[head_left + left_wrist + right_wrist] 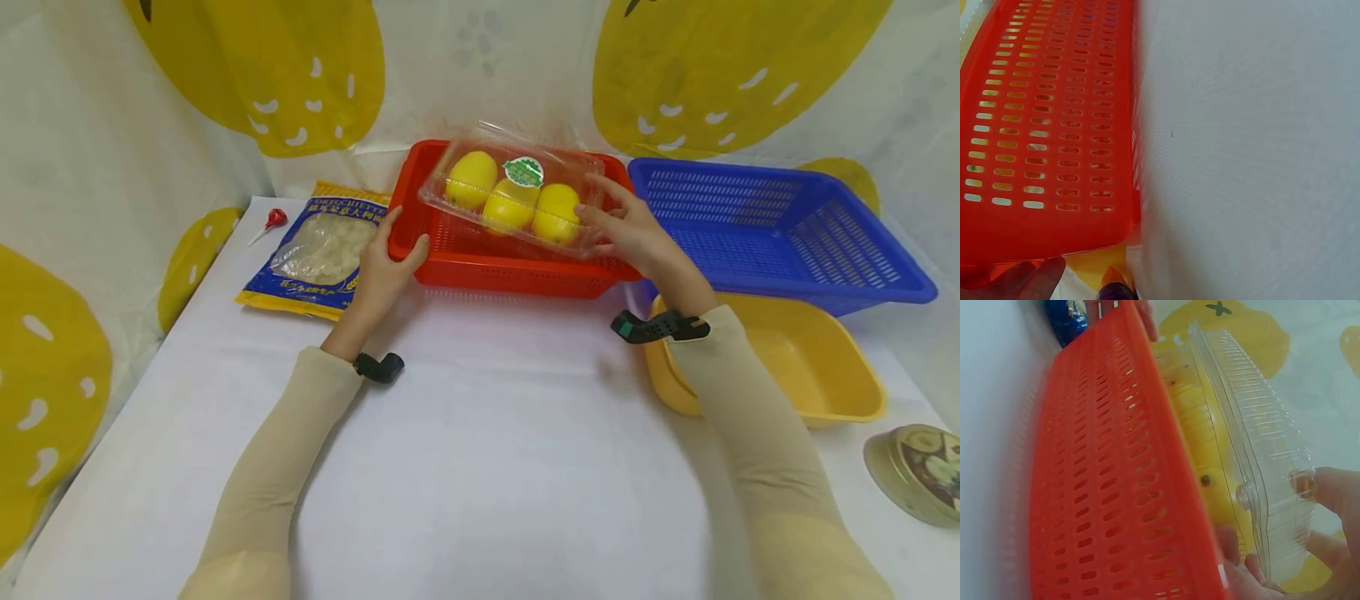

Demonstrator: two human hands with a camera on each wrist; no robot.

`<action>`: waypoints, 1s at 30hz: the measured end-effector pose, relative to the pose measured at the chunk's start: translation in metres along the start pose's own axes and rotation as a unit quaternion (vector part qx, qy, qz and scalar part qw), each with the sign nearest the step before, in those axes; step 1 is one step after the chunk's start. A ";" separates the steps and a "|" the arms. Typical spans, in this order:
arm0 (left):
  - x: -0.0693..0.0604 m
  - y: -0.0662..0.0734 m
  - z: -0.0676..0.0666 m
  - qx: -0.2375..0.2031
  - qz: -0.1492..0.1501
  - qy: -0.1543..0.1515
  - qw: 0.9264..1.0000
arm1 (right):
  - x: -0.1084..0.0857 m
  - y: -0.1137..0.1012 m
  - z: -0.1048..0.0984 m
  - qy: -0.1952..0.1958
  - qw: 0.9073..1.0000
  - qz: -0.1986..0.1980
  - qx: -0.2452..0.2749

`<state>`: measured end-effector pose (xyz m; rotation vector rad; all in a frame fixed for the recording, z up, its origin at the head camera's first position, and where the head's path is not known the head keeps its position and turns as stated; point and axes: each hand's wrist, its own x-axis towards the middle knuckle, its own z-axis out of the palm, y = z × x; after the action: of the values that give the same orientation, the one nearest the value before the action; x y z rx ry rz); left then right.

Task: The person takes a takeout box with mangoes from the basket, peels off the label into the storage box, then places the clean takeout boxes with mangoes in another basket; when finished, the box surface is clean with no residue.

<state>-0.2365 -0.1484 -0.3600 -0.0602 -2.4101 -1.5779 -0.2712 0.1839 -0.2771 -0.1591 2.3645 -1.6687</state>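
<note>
Head view: one clear plastic box (576,172) with a green label (523,172), three yellow fruits (556,213) inside, tilted over the red basket (510,278).

Risks, by judgement. First, a slip: the box is held at one end only, so a loose pinch on the slick plastic might let the far end drop. Second, spillage: if the lid is not fully fastened, which cannot be told, squeezing could spring it and release the fruits. Third, snagging: the box spans much of the basket's length, so its edge might catch on the rim and tip or drag the basket.

Position: the box lies between the hands, above the basket's opening; whether its underside touches the basket floor cannot be told. Right hand (633,235): pinching the box's right end, thumb and fingers on either side. Left hand (385,268): gripping the basket's left end, thumb by the front corner, just beside the box's left end but apart from it, and near the blue pasta bag (309,252).
</note>
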 end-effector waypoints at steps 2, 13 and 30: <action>0.000 -0.001 0.000 -0.002 -0.001 0.000 1.000 | -0.003 -0.002 0.000 0.000 1.000 -0.005 0.006; 0.001 -0.003 -0.002 -0.002 0.003 0.003 1.000 | -0.018 -0.009 -0.003 0.006 1.000 -0.028 0.012; 0.002 0.001 -0.003 0.048 0.007 0.002 0.999 | -0.043 -0.016 -0.013 0.024 0.998 -0.044 0.043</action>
<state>-0.2376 -0.1502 -0.3573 -0.0562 -2.4723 -1.4525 -0.2336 0.2003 -0.2520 -0.2124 2.3466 -1.8305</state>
